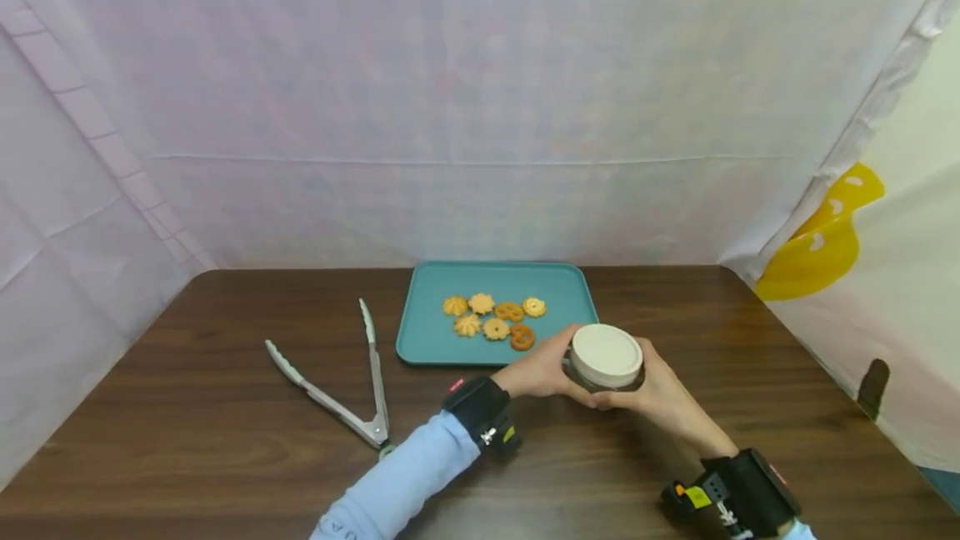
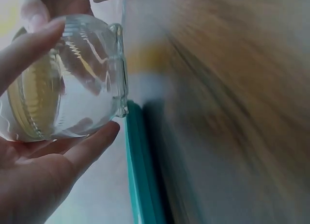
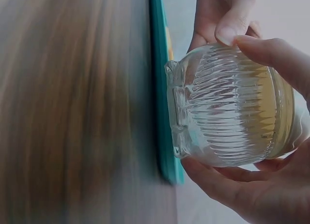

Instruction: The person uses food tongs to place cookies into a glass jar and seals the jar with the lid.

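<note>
A ribbed clear glass jar [image 3: 218,107] with a cream-white lid [image 1: 606,350] is held upright between both hands, close to the tray's front right corner. My left hand [image 1: 543,369] grips its left side, thumb on the near face. From the right, my right hand [image 1: 663,390] curls round the opposite side, and the two thumbs meet in front. Through the glass [image 2: 87,103] the inside looks clear, with the lid seated on the rim.
Behind the jar lies a teal tray [image 1: 420,340] bearing several cookies [image 1: 481,303] and pretzel-shaped biscuits [image 1: 522,336]. Spread metal tongs [image 1: 377,430] rest on the brown wooden table [image 1: 187,407], left of the left forearm. A pale cloth [image 1: 480,107] hangs along the table's back edge.
</note>
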The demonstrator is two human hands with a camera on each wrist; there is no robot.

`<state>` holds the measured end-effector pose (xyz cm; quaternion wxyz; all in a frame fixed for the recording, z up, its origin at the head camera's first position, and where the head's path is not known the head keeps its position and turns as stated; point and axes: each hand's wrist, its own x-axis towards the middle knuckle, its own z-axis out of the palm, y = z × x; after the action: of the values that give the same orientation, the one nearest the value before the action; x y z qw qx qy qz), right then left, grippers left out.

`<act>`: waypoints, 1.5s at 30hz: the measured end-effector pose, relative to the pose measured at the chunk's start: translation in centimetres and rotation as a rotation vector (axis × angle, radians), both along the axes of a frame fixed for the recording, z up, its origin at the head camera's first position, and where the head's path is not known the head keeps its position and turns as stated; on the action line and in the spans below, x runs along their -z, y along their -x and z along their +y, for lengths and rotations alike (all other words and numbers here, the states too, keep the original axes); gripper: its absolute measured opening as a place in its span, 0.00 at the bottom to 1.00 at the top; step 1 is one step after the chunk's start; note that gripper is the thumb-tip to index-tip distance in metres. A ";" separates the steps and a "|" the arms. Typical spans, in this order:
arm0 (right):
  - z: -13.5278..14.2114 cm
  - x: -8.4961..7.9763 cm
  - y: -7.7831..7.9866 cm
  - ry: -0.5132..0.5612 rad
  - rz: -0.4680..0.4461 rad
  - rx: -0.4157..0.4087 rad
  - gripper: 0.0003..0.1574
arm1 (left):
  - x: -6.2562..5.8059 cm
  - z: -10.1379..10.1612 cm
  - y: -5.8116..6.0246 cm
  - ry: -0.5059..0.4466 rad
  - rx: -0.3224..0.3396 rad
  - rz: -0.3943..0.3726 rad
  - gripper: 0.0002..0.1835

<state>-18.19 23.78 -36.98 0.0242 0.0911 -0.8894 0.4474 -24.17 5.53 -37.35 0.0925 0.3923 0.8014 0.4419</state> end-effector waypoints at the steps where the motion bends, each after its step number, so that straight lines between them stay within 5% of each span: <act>1: -0.3 0.0 0.0 0.002 -0.004 -0.012 0.57 | 0.0 -0.5 -0.1 -0.011 0.013 -0.016 0.49; 11: -3.4 0.2 -0.5 0.089 -0.038 -0.160 0.53 | -0.3 -4.8 -1.1 -0.006 0.047 -0.042 0.47; 22: -6.5 1.3 0.1 0.090 -0.014 -0.259 0.54 | -0.3 -8.5 -1.9 0.035 0.018 0.050 0.47; 45: -8.9 1.6 1.1 0.076 0.043 -0.399 0.53 | 0.0 -11.5 -2.6 0.050 -0.071 0.044 0.49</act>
<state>-19.31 14.85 -38.63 -0.0426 0.2739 -0.8354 0.4747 -21.60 -5.93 -37.37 0.0688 0.3708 0.8274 0.4163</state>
